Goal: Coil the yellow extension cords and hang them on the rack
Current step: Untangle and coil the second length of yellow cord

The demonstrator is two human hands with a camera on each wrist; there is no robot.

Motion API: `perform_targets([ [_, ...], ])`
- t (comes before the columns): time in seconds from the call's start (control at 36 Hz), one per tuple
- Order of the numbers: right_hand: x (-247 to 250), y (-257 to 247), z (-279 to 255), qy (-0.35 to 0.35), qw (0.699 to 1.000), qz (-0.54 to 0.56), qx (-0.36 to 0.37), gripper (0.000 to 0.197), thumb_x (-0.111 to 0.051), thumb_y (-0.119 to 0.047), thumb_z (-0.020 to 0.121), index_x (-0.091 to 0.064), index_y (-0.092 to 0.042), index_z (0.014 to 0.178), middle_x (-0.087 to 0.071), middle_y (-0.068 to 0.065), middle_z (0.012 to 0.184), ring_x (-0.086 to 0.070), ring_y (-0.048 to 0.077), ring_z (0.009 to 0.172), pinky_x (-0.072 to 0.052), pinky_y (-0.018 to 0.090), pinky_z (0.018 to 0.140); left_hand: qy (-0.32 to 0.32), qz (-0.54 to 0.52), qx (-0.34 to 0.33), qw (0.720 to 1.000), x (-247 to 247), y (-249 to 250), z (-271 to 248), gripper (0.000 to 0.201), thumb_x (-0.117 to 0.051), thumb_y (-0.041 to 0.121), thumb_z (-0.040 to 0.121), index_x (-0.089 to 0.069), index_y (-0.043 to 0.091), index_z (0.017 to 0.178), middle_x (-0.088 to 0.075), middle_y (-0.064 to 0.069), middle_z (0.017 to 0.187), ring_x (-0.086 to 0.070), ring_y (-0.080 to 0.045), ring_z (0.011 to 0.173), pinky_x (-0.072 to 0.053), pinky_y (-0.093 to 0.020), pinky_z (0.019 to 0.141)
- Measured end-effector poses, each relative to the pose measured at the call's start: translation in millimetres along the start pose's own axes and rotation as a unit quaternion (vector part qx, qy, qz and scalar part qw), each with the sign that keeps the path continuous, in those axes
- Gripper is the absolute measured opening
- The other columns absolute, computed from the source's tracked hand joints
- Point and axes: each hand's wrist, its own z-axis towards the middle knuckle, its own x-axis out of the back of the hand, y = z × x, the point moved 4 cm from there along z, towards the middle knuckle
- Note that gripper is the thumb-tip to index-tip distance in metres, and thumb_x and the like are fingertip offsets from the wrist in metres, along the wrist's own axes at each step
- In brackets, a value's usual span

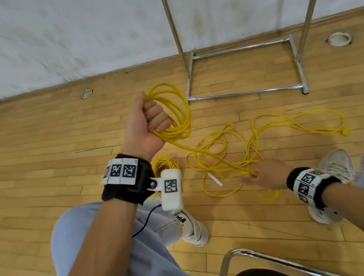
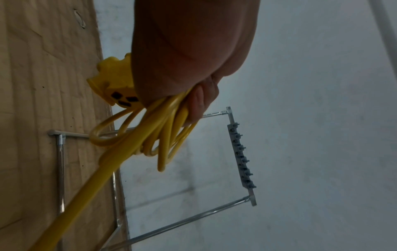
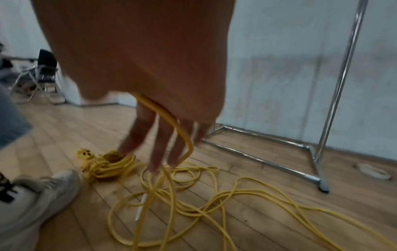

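Note:
My left hand [image 1: 149, 121] is raised and grips a coil of yellow extension cord [image 1: 177, 109]. In the left wrist view the fingers [image 2: 199, 100] are curled round several loops, and the cord's yellow socket end [image 2: 116, 90] sticks out beside the palm. From the coil the cord runs down to my right hand [image 1: 264, 175], which is low over the floor with straight fingers [image 3: 159, 146]; the cord lies across its palm. The rest of this cord [image 1: 271, 132] sprawls loose on the floor. A second coiled yellow cord [image 3: 107, 163] lies by my left foot. The chrome rack [image 1: 244, 67] stands at the wall.
My white shoes [image 1: 193, 227] [image 1: 335, 165] flank the loose cord on the wooden floor. A chrome-framed chair with a black seat [image 1: 258, 272] is right below me. Round floor fittings [image 1: 339, 39] [image 1: 86, 93] sit near the wall. The rack's hook bar [image 2: 241, 156] shows in the left wrist view.

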Motion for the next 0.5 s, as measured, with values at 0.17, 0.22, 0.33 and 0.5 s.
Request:
perform_targets([
  [0.17, -17, 46, 1, -0.028, 0.991, -0.055, -0.117, 0.024, -0.036, -0.031, 0.109, -0.050, -0.022, 0.091, -0.061, 0.001, 0.094, -0.057, 0.022, 0.086, -0.045, 0.033, 0.073, 0.014, 0.016, -0.032, 0.999, 10, 13, -2, 0.046, -0.041, 0.045, 0.107, -0.036, 0.023, 0.066, -0.023, 0.010, 0.043, -0.021, -0.005, 0.031, -0.016, -0.020, 0.035],
  [0.22, -11, 40, 3, 0.003, 0.992, -0.051, -0.112, 0.023, -0.039, -0.025, 0.107, -0.050, -0.028, 0.087, -0.058, -0.004, 0.099, -0.059, 0.023, 0.096, -0.046, 0.036, 0.080, 0.019, 0.031, -0.032, 0.999, 11, 9, 0, 0.046, -0.041, 0.044, 0.107, -0.036, 0.023, 0.066, -0.022, 0.010, 0.043, -0.020, -0.005, 0.031, -0.016, -0.021, 0.034],
  [0.33, 6, 0, 10, 0.028, 0.999, 0.010, -0.025, 0.023, -0.059, -0.024, 0.099, -0.050, -0.026, 0.078, -0.066, -0.007, 0.103, -0.061, 0.024, 0.102, -0.045, 0.033, 0.080, 0.024, 0.040, -0.021, 0.999, 8, -3, 2, 0.046, -0.041, 0.043, 0.107, -0.037, 0.023, 0.066, -0.022, 0.010, 0.043, -0.020, -0.005, 0.031, -0.016, -0.021, 0.034],
  [0.5, 35, -96, -18, -0.073, 0.980, 0.105, 0.155, 0.010, -0.073, -0.018, 0.090, -0.065, -0.022, 0.094, -0.068, -0.006, 0.096, -0.063, 0.011, 0.090, -0.050, 0.025, 0.076, 0.032, 0.096, -0.027, 0.995, -2, -23, 4, 0.046, -0.039, 0.044, 0.108, -0.036, 0.023, 0.068, -0.022, 0.010, 0.044, -0.019, -0.005, 0.032, -0.012, -0.021, 0.038],
])
